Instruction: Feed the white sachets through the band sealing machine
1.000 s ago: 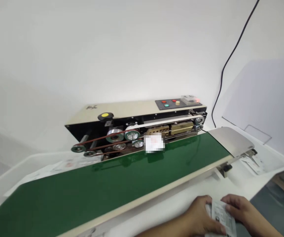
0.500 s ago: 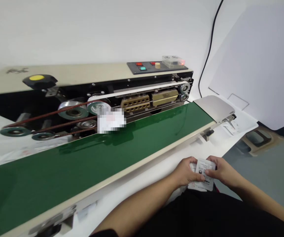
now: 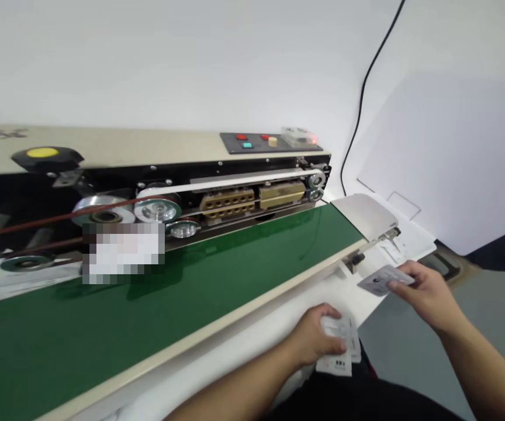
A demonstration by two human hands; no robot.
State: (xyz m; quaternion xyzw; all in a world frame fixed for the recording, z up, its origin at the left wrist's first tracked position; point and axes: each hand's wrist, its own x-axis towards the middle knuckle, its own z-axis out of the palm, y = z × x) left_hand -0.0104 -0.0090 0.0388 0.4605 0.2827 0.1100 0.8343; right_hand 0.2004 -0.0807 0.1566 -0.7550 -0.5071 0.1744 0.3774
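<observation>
1. The left hand (image 3: 311,336) is closed around a stack of printed white slips (image 3: 338,345), which sticks out past the fingers, low in front of the person's body.
2. The right hand (image 3: 428,295) pinches a single printed slip (image 3: 384,279) between thumb and fingers and holds it out flat, just beyond the near corner of the green conveyor belt (image 3: 147,292).
3. Half a second earlier, both hands were together on one bunch of slips. Now they are well apart, with one slip separated from the stack. The view has also swung, so the machine sits further left.
4. The belt runs along a band sealer (image 3: 252,175) with pulleys, brown drive belts, a white band and brass heating blocks (image 3: 281,195). A yellow-capped black knob (image 3: 42,153) and a control panel (image 3: 270,142) with red and green buttons sit on top.
5. A curved metal chute (image 3: 364,213) sits at the belt's right end, on a white table (image 3: 235,374). A black cable (image 3: 362,93) runs up the white wall (image 3: 147,64), and grey floor (image 3: 489,327) shows at right.
6. A pixelated patch (image 3: 123,252) hides whatever lies at the belt's far edge. The slips' print is too small to read, and the sealer's left end is cut off.
</observation>
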